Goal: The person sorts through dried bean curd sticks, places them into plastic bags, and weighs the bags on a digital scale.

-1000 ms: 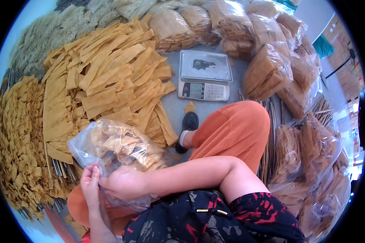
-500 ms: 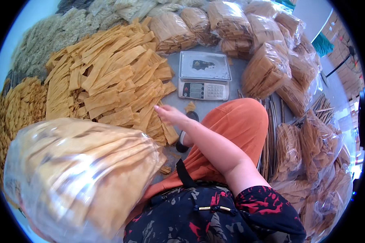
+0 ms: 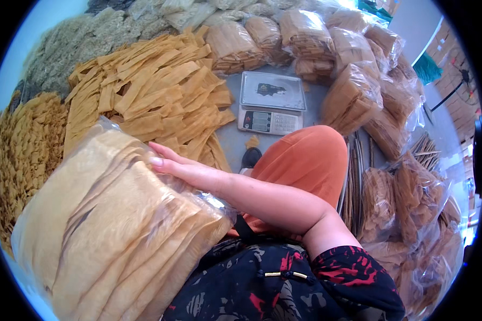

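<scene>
The bag (image 3: 112, 214), clear plastic around tan sheets, is tilted up, left of the scale (image 3: 271, 109) and nearer the body. The right hand (image 3: 179, 167) lies at the bag's upper edge, fingers stretched out; whether it grips, I cannot tell. The left hand is out of sight, its state impossible to tell. Yellow strips (image 3: 166, 91) lie left of the scale, a shoe (image 3: 251, 157) just nearer, sticks (image 3: 354, 187) nearer and right, filled bags (image 3: 353, 96) beyond and right
</scene>
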Demonstrator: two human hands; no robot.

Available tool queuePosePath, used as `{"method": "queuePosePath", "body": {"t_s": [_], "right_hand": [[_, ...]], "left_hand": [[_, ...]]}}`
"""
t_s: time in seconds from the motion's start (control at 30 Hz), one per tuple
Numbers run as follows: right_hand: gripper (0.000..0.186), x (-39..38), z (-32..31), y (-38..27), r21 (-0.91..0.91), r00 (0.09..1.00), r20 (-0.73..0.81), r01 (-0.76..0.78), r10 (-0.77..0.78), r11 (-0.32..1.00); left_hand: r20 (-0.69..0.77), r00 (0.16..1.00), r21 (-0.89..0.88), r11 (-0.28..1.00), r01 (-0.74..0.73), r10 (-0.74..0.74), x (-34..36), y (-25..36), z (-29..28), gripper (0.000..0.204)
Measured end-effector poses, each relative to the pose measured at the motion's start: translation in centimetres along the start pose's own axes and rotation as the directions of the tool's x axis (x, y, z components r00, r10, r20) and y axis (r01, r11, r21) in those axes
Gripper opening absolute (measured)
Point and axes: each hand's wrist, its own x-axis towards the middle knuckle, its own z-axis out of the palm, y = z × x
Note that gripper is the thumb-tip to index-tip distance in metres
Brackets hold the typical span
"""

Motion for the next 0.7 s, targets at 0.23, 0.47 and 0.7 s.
{"method": "queuePosePath", "body": {"t_s": [0.23, 0.47, 0.7], "right_hand": [[0.133, -1.9, 4.5, -8.7, -0.377, 0.998, -0.055, -0.027, 0.007, 0.926], [0.136, -6.5, 3.2, -11.5, -0.491, 0.984, -0.012, -0.159, 0.175, 0.857], [0.132, -6.5, -2.2, -14.4, -0.314, 0.967, -0.255, -0.102, 0.020, 0.944]], "left_hand": [[0.155, 0.988, 0.021, 1.000, 0.008, -0.011, 1.1, 0.2, 2.6, 0.043], [0.232, 0.971, 0.059, 0.997, 0.048, -0.060, 2.2, 2.4, 4.6, 0.045], [0.401, 0.914, 0.090, 0.996, 0.030, -0.064, 5.2, 6.4, 9.5, 0.046]]}}
